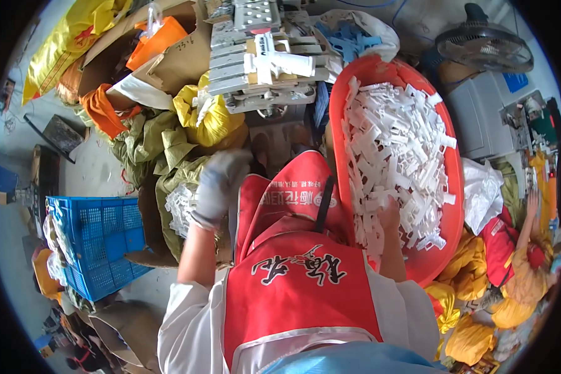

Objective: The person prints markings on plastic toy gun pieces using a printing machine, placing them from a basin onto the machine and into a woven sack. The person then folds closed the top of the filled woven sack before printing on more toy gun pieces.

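Right hand is in the white toy-pistol parts heaped in the red tub, right of center; can't tell if it's gripping any. Gloved left hand is a blur center-left, grip unreadable. White pistol piece sits on the metal fixture, upper center.

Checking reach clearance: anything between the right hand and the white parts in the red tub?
Nothing visible: the right hand is right at the white parts, inside the outline of the red tub. Whether it grips one, I can't tell.
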Action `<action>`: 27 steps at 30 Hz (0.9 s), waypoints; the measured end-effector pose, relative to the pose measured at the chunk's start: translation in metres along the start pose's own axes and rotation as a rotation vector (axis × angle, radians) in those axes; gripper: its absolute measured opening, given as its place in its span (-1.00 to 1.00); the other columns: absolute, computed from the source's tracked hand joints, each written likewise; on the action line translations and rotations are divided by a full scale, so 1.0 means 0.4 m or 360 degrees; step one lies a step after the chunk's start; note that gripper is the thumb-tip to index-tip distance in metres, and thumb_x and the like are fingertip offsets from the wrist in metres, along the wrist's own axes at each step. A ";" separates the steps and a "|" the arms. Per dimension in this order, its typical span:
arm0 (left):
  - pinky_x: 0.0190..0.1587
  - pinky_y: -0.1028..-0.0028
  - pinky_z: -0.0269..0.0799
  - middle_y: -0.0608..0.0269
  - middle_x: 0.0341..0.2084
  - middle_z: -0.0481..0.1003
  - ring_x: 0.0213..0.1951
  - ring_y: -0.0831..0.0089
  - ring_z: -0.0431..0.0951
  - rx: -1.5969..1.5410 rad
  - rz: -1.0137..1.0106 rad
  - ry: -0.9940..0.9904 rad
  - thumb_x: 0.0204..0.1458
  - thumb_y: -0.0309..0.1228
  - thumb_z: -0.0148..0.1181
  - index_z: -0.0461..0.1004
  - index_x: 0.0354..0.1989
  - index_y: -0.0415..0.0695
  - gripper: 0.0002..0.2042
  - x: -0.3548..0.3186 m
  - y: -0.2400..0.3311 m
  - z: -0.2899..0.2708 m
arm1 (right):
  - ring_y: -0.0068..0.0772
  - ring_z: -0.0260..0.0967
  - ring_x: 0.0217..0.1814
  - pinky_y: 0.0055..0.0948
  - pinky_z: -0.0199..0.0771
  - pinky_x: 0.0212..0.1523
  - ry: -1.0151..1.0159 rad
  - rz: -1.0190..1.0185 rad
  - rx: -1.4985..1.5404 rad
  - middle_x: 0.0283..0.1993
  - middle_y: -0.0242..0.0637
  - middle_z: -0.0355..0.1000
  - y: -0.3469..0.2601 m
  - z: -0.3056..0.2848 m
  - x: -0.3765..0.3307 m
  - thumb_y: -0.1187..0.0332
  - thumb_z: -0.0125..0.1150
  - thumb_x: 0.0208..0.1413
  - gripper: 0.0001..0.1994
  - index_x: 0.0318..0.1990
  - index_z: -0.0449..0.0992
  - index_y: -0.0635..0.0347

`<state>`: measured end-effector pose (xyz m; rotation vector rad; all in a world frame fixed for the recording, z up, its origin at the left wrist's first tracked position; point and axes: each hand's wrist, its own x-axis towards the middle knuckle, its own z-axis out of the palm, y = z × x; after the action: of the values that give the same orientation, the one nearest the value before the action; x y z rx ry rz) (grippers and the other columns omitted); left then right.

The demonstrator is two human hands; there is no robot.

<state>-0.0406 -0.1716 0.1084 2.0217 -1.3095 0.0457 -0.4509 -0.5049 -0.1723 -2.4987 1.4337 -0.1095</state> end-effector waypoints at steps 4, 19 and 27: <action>-0.04 0.21 0.46 0.00 -0.17 0.58 -0.09 0.02 0.55 0.0164 -0.0094 0.0285 0.12 -0.42 0.20 0.57 -0.08 -0.16 -0.78 0.177 -0.044 -0.093 | -0.31 0.43 0.09 -0.32 0.49 -0.01 -0.0048 0.0331 0.1461 0.09 -0.17 0.47 -0.003 -0.033 0.048 0.41 0.14 0.18 -0.53 0.27 0.33 0.22; -0.07 0.32 0.48 0.05 -0.20 0.59 -0.17 0.16 0.60 0.0002 0.0243 -0.0026 0.04 -0.40 0.30 0.53 -0.03 -0.13 -0.70 0.464 -0.122 -0.066 | -0.20 0.41 0.10 -0.29 0.44 0.08 -0.0555 -0.0234 0.1331 0.05 -0.17 0.41 -0.247 -0.113 -0.112 0.42 0.34 -0.02 -0.46 0.16 0.38 0.25; -0.04 0.44 0.52 0.13 -0.07 0.60 -0.14 0.36 0.65 -0.0060 0.0034 0.0386 0.01 -0.62 0.26 0.53 -0.02 -0.19 -0.68 0.356 -0.118 -0.084 | 0.16 0.33 0.16 -0.10 0.40 0.17 -0.0216 -0.0739 0.0480 0.10 0.08 0.34 -0.316 -0.202 -0.067 0.47 0.34 -0.05 -0.36 0.25 0.29 0.25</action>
<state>0.0778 -0.2526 0.1636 1.9034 -1.1693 0.2658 -0.3742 -0.4360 -0.0602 -2.4746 0.7046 -0.2188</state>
